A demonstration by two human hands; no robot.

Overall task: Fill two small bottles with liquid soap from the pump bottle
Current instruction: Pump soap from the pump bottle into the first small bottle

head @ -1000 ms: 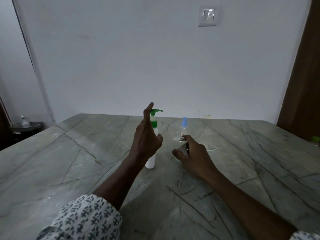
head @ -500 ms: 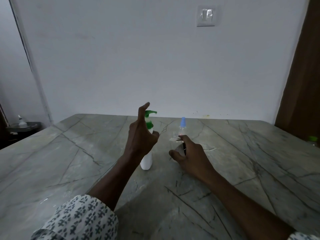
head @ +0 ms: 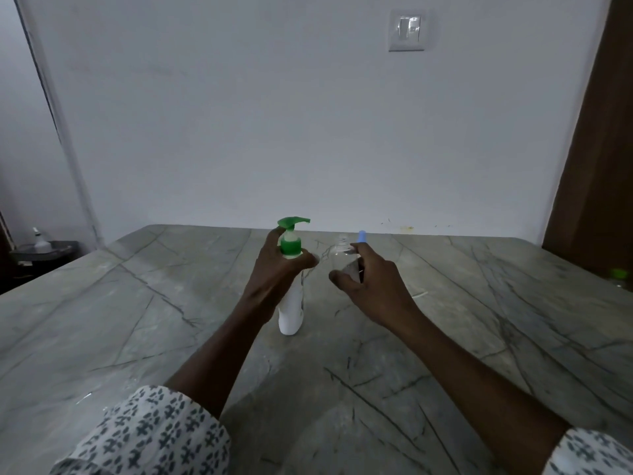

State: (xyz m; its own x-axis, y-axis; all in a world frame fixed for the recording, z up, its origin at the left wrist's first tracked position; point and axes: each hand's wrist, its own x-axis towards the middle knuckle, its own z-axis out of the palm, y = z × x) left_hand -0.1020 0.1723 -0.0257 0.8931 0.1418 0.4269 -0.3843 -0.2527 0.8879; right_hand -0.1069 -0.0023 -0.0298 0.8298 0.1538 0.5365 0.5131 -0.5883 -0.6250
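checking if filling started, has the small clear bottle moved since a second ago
Yes: the small clear bottle rose and shifted slightly left. Its neck sat well below the blue cap behind it and is now nearly level with it.

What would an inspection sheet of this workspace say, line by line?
Surface: grey-green veined stone table.
Job's things: white plastic pump bottle with green pump, upright; small clear plastic bottle, uncapped, looks empty; blue cap behind it, its bottle hidden.
Clutter: green-topped object at the table's right edge, unclear.
Hands: left hand grips the pump bottle's neck; right hand holds the clear bottle.
Cables: nothing seen.
Surroundings: white wall switch; brown door.
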